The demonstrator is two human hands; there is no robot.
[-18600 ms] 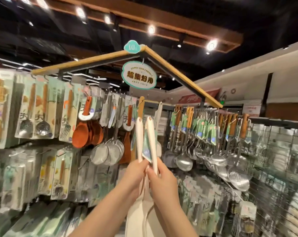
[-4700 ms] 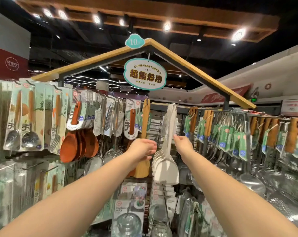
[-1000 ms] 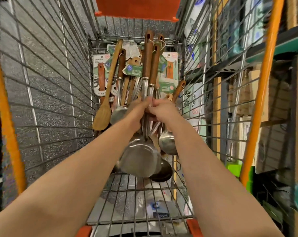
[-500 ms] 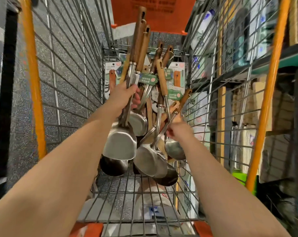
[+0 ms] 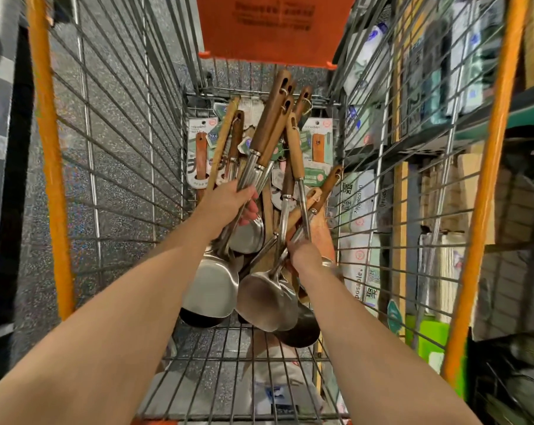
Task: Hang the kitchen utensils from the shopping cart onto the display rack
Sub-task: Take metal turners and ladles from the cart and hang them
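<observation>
I look down into a wire shopping cart (image 5: pixel 112 167) with orange posts. My left hand (image 5: pixel 229 204) grips a bunch of steel turners and ladles (image 5: pixel 268 127) by their metal shafts, wooden handles pointing up and away, a broad steel blade (image 5: pixel 213 286) hanging below my wrist. My right hand (image 5: pixel 305 256) holds the shafts of other steel ladles (image 5: pixel 267 297), their bowls hanging low over the cart floor. More wooden-handled utensils and carded packs (image 5: pixel 198 154) lean against the cart's far end. The display rack is out of view.
An orange panel (image 5: pixel 274 26) closes the cart's far end at the top. Shelves with packaged goods (image 5: pixel 443 87) run along the right, beyond the wire side. Grey speckled floor shows through the left side. White packaged items (image 5: pixel 278 378) lie under the cart floor.
Since a second ago my hands have split the single bunch: the left lifted its utensils up and left, the right kept the others lower. Earlier I was at the rack hanging white spatulas.
</observation>
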